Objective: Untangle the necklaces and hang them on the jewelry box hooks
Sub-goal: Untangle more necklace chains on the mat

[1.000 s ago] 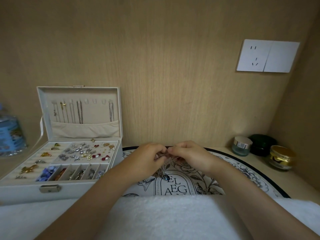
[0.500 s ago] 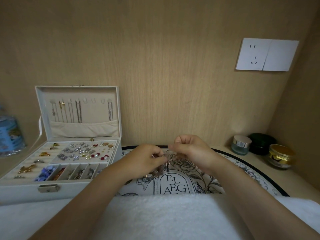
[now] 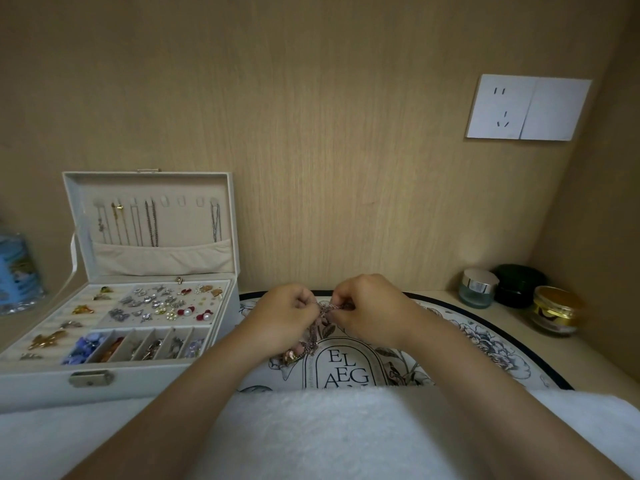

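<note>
The person's left arm (image 3: 180,403) and right arm (image 3: 485,393) are bare all the way to the edge of the picture, and the left hand (image 3: 284,317) and right hand (image 3: 374,306) are bare too, with round knuckles showing

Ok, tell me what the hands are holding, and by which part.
Both the left hand and right hand pinch the tangled necklaces at the upper chain strands between them; the rest dangles over the printed tray.
</note>
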The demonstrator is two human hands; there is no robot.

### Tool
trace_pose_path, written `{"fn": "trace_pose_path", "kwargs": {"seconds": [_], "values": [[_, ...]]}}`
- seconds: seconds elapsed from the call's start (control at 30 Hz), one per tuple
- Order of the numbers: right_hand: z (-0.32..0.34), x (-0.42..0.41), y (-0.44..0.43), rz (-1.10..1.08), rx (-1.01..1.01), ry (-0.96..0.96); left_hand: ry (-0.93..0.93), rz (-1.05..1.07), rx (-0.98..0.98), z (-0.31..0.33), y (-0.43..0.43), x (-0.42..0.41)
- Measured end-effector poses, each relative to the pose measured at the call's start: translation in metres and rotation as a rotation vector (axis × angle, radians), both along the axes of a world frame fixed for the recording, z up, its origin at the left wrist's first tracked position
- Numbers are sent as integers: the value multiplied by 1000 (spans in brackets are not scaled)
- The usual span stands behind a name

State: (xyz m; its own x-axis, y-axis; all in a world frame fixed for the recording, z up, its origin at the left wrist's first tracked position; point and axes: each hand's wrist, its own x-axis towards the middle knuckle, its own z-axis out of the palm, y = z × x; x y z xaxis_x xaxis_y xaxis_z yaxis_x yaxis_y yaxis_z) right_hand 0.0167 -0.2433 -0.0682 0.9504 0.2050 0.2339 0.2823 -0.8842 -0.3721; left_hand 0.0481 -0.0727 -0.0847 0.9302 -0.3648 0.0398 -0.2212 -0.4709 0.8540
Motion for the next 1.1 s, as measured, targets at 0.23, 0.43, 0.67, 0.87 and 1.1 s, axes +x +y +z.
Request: {"fn": "trace_pose_path", "kwargs": {"seconds": [0.23, 0.43, 0.67, 0.87, 1.1], "values": [[-3, 1, 1, 20, 202, 76, 66, -25, -42, 1, -4, -4], [-3, -1, 6, 59, 521, 129, 266, -85, -238, 2, -2, -3], [-7, 1, -1, -26, 394, 11, 216, 64, -290, -7, -5, 1], [-11, 1, 0, -62, 307, 125, -594, 24, 425, -9, -5, -3], [-4, -1, 2, -38, 496, 117, -838, 76, 557, -6, -6, 3]]}}
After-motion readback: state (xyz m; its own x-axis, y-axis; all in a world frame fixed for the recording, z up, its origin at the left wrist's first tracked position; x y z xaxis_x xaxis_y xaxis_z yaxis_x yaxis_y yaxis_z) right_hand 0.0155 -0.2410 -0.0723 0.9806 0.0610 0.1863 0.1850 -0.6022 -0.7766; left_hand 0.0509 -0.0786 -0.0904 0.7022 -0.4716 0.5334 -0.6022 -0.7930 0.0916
